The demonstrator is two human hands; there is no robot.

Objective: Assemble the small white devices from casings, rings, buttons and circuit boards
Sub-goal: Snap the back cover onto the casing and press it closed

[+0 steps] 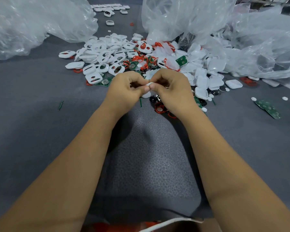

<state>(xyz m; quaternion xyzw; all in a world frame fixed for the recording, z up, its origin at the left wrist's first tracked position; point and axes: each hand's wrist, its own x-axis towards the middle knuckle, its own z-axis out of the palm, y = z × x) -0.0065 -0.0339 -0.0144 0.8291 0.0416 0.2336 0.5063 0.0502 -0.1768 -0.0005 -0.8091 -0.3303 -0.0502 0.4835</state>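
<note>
Pinching one smooth, rounded white casing point(147, 93) between curled fingers, the left hand point(126, 91) and right hand point(172, 91) meet above the grey textured bench point(40, 114), near glossy casings point(104, 56).

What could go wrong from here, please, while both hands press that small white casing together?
The white casing is pinched only between the thumbs of the left hand and right hand; it might slip into the parts pile beyond and get lost. Loose red rings under the right wrist could be swept away.
</note>
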